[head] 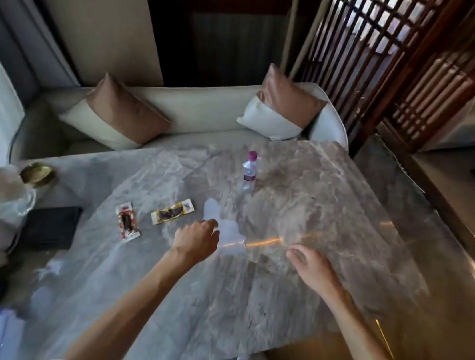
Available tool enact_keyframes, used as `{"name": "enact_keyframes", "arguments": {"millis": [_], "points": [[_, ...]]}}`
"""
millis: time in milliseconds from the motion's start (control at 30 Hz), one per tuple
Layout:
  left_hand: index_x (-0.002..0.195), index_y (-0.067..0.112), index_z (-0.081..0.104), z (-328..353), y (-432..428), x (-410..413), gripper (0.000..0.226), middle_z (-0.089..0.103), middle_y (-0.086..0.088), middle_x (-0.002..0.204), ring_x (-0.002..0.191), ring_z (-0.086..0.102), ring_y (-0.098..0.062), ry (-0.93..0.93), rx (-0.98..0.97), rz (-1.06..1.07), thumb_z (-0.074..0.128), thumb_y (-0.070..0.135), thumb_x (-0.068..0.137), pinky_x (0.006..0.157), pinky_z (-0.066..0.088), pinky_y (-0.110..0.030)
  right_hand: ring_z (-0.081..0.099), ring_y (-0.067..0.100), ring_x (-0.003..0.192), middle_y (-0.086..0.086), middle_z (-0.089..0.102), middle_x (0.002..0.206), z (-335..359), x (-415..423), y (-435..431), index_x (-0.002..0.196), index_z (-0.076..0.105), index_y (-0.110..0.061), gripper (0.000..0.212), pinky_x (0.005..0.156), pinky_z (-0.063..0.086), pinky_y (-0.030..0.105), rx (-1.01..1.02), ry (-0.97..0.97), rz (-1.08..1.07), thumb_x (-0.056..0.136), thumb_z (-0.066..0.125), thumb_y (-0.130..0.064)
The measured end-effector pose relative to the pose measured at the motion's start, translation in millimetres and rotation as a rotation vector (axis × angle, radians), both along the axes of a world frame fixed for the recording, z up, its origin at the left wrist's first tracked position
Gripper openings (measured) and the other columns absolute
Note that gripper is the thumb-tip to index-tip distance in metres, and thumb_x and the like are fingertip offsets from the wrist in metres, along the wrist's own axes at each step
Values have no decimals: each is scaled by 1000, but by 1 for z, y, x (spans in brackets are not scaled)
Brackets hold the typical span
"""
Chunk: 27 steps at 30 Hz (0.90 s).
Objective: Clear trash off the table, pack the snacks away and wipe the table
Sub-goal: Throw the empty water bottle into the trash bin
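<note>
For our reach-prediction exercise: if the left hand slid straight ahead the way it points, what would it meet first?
Probably the pale white patch just beyond the left hand; the bottle stands farther on.

1. Water bottle (250,171), well beyond the left hand (198,236): it carries a label band, but the print is too small to read.
2. Red-and-white snack packet (127,224), left of that hand: the printing is blurred and no word is legible.
3. Yellow snack packet (173,211), just beyond that hand to its left: the printing is also unreadable.
</note>
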<state>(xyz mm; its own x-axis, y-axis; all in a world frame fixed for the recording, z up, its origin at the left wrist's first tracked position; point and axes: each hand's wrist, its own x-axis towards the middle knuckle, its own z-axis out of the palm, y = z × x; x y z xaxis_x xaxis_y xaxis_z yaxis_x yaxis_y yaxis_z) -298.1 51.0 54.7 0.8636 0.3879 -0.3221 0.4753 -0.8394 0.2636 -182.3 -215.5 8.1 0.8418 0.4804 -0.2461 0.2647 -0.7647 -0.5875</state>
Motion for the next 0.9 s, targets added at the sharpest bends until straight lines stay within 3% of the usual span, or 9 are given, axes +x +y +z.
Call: {"name": "enact_keyframes", "arguments": {"millis": [133, 233, 300, 467, 600, 700, 800, 833, 900], "points": [[134, 23, 51, 7, 9, 47, 40, 63, -10, 129, 117, 60, -34, -52, 54, -26, 42, 37, 97, 92, 48, -42, 67, 20, 112, 7, 72, 118, -6, 50, 20, 117, 69, -9, 29, 95, 49, 29, 75, 78, 4, 92, 64, -23], [140, 22, 43, 11, 21, 94, 45, 58, -10, 132, 120, 56, -36, -121, 30, 22, 44, 37, 98, 94, 49, -47, 65, 18, 114, 9, 69, 123, -8, 100, 49, 126, 63, -12, 36, 87, 42, 18, 162, 166, -9, 92, 65, -22], [141, 22, 40, 9, 30, 129, 47, 57, -10, 133, 120, 56, -35, -133, 35, 61, 44, 39, 98, 94, 50, -48, 62, 19, 118, 9, 66, 128, -15, 135, 72, 135, 55, -16, 46, 88, 39, 18, 191, 197, -13, 91, 66, -25], [144, 22, 38, -5, 50, 216, 52, 56, -11, 134, 121, 57, -34, -59, 74, 104, 46, 43, 97, 95, 50, -49, 48, 23, 135, 8, 49, 147, -44, 211, 131, 150, 34, -18, 73, 109, 38, 33, 188, 257, 57, 87, 70, -25], [149, 24, 27, -29, 59, 270, 60, 51, -13, 138, 122, 55, -36, 31, 54, 106, 49, 42, 97, 95, 48, -50, 35, 22, 144, 7, 32, 159, -74, 248, 172, 155, 21, -19, 88, 113, 31, 31, 187, 350, 112, 84, 72, -22], [148, 25, 24, -50, 57, 298, 62, 47, -12, 142, 123, 54, -35, 63, -43, 93, 53, 37, 95, 97, 48, -50, 37, 21, 143, 5, 32, 158, -97, 263, 195, 154, 20, -22, 90, 104, 32, 24, 227, 443, 109, 82, 73, -18], [141, 21, 35, -67, 54, 314, 51, 53, -9, 134, 116, 58, -29, 7, -144, 42, 56, 29, 96, 96, 50, -45, 54, 13, 118, -2, 54, 135, -112, 268, 209, 142, 37, -28, 70, 83, 38, 6, 262, 465, 125, 82, 72, -19], [140, 20, 38, -71, 54, 316, 48, 54, -7, 131, 114, 59, -27, -5, -166, 40, 55, 28, 96, 96, 51, -44, 57, 13, 112, -4, 58, 127, -115, 268, 212, 136, 42, -29, 62, 76, 40, 9, 255, 465, 125, 82, 71, -21], [134, 18, 45, -77, 55, 319, 39, 57, -8, 125, 109, 61, -26, -40, -190, 57, 54, 24, 97, 93, 52, -43, 59, 14, 109, -5, 60, 122, -119, 267, 212, 134, 48, -25, 55, 80, 40, 19, 253, 447, 112, 84, 70, -24]]}}
